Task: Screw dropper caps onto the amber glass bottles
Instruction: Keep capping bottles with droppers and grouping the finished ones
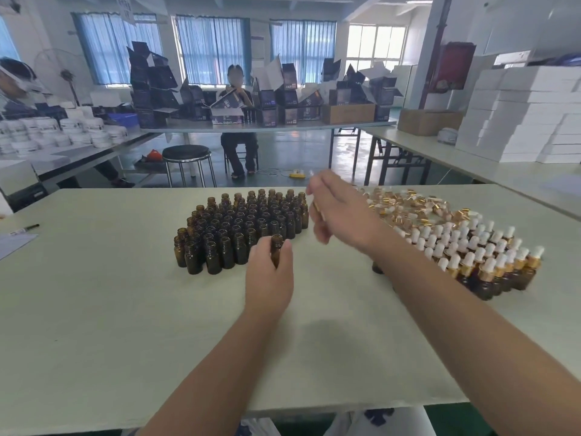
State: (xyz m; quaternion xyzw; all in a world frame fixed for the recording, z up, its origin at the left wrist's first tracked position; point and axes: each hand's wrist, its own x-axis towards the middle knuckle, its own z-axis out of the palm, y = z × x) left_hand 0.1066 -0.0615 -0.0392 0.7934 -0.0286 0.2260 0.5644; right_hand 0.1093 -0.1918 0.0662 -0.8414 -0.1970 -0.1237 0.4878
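Open bottle [276,248] upright, mouth up, gripped in my left hand [268,278], at front edge of uncapped cluster [242,228]. Right hand [336,212] higher, to bottle's right, blurred; gold glint at fingers, cannot tell if grasping cap. Loose caps [408,206] further right. I judge cap must descend along bottle's vertical axis.

At the left edge of my tabletop [94,309] lie a pen [26,228] and a sheet of paper [14,243]. Beyond it, mid-frame, stands a black stool [187,152], and a person [237,121] sits among dark boxes [151,86]. White jars [63,133] fill the upper left, stacked white boxes [528,114] the upper right.
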